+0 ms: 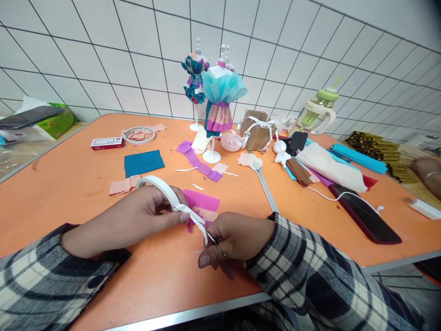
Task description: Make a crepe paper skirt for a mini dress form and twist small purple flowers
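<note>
My left hand [151,209] grips a roll of white tape [161,185], with a strip of it running down toward the right hand. My right hand [227,243] is closed on small scissors [219,248], mostly hidden by the fingers, right beside the loose end of the strip. Just beyond the hands lies magenta and peach crepe paper [203,202], partly covered by the tape and left fingers.
Behind stand a mini dress form in a turquoise ruffle [223,87], a teal-flowered one [193,78] and a pink bowl [231,141]. Left are teal paper [144,162] and a red box [107,143]; right, a phone [367,216]. Another person's arm shows far right.
</note>
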`<state>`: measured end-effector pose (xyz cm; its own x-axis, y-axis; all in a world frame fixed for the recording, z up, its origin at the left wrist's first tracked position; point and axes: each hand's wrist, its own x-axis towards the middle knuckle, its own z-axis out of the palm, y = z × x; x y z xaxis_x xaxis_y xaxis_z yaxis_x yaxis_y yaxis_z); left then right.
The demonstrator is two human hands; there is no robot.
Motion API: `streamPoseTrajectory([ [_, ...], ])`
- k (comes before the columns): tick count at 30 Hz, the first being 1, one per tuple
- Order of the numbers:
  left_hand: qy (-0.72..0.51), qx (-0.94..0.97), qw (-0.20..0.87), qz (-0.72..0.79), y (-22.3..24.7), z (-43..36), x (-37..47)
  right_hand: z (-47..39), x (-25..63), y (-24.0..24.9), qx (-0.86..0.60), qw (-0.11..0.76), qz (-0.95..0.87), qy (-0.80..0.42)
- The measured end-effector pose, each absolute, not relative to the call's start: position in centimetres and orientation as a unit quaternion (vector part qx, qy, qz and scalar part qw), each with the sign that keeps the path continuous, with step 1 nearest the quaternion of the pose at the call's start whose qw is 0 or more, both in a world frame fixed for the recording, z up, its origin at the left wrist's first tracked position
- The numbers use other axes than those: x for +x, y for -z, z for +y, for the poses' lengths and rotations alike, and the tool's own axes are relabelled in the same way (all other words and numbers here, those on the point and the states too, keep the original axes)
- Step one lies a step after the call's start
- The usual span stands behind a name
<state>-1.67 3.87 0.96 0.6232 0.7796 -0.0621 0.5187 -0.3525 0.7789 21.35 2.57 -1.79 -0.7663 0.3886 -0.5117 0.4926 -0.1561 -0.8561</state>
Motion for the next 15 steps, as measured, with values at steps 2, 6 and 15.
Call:
streamPoseTrajectory([
  [2, -0.178, 0.799, 0.411, 0.401, -0.8, 3.9, -1.5, 2.6, 21.4, 1.7, 0.337, 0.036, 0.652, 0.678],
  [6, -0.22, 0.77, 0.441, 0.404, -1.0, 3.8, -1.1, 2.6, 21.6, 1.3, 0.349, 0.028, 0.661, 0.664],
  [15, -0.407, 0.65, 0.42, 0.485, -1.8, 3.9, -3.8, 2.9, 22.5, 1.1, 0.311, 0.066, 0.657, 0.683],
])
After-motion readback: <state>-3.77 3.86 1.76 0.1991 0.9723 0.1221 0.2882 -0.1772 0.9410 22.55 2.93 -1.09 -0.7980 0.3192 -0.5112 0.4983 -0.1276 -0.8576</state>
